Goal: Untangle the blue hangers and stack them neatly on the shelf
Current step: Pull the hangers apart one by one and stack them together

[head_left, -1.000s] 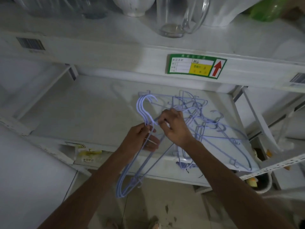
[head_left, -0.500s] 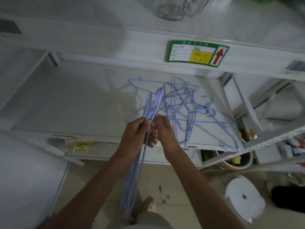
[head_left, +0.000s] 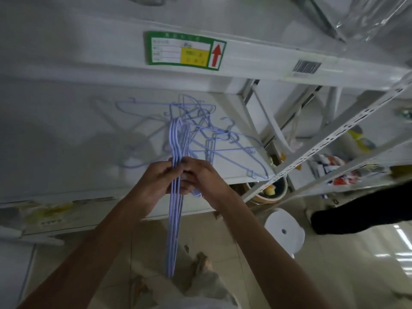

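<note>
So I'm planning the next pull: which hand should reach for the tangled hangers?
Probably the right hand: it is nearer the tangle on the shelf, and the left hand grips the bundle.

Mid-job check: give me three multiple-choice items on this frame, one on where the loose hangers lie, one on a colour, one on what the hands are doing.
1. Where does the tangled pile of hangers lie?
A. on the floor
B. on the white shelf, toward its right end
C. on the white stool

2. What colour is the arrow on the green label?
A. red
B. black
C. blue

3. What are the hands doing?
A. both empty
B. only the right holds something
C. left hand and right hand are closed together on a held bunch of hangers

Answers:
1 B, the loose wires rest on the shelf surface near the right upright.
2 A, a red arrow points up.
3 C, the bunch passes between both hands and hangs below the shelf edge.
</note>
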`<action>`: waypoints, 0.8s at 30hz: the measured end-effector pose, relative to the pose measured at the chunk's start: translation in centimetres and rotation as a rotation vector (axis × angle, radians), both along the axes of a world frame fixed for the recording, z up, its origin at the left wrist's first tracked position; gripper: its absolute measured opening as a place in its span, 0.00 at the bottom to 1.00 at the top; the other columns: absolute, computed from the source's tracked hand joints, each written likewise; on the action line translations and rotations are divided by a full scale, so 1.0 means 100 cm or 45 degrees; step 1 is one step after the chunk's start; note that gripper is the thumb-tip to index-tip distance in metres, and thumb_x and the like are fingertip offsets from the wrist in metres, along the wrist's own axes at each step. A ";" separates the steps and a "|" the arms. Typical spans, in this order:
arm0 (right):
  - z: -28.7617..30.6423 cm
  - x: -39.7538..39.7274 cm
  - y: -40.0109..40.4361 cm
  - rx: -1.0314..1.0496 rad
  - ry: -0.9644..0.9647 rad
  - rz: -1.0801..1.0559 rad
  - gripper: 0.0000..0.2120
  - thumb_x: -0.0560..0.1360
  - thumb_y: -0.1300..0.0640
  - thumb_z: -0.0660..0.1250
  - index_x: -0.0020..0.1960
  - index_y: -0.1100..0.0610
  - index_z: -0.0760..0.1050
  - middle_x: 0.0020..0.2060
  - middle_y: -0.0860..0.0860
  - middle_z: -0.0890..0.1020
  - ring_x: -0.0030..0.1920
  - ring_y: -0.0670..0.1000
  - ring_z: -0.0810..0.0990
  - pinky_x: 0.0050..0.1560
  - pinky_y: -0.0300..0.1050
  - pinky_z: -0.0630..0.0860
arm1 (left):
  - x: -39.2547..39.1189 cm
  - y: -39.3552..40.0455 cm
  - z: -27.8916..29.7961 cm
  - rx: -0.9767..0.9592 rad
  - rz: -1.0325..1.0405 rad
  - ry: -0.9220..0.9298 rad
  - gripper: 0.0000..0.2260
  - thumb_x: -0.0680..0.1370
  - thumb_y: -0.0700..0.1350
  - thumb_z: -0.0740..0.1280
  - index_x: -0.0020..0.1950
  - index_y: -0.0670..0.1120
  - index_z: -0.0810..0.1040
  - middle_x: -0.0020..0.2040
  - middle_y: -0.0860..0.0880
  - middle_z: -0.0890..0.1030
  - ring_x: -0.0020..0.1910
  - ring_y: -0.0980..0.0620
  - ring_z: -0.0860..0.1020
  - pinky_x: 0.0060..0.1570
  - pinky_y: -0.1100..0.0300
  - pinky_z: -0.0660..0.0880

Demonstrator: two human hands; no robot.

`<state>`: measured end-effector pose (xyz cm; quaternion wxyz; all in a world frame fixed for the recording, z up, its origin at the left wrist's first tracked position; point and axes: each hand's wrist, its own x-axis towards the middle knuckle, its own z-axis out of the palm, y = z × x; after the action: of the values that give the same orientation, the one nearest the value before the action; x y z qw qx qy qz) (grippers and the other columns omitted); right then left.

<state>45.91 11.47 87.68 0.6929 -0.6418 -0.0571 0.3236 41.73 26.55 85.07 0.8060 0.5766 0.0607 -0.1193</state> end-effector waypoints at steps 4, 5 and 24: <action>-0.005 0.036 -0.045 -0.240 -0.109 0.153 0.10 0.81 0.56 0.65 0.44 0.56 0.82 0.35 0.52 0.83 0.37 0.52 0.83 0.43 0.47 0.80 | 0.012 -0.025 0.004 0.075 0.059 -0.016 0.08 0.81 0.43 0.64 0.53 0.43 0.82 0.44 0.40 0.87 0.44 0.41 0.86 0.41 0.52 0.84; -0.010 0.051 -0.061 -0.304 -0.120 0.140 0.10 0.81 0.56 0.64 0.49 0.56 0.84 0.41 0.54 0.87 0.43 0.54 0.86 0.46 0.48 0.83 | 0.015 -0.030 0.005 0.095 0.090 -0.001 0.08 0.82 0.41 0.63 0.52 0.41 0.81 0.43 0.40 0.87 0.42 0.42 0.87 0.41 0.52 0.84; -0.115 0.262 -0.177 -1.652 -0.904 0.273 0.18 0.79 0.48 0.66 0.63 0.59 0.74 0.58 0.60 0.82 0.59 0.64 0.82 0.55 0.53 0.77 | 0.022 -0.116 0.022 0.311 0.590 0.155 0.11 0.84 0.39 0.58 0.55 0.36 0.78 0.48 0.38 0.86 0.45 0.40 0.86 0.45 0.54 0.84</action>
<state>72.14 -6.21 76.16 0.0798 -0.9786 -0.1373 0.1313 43.91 14.98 87.26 0.7312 0.6320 0.2533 0.0420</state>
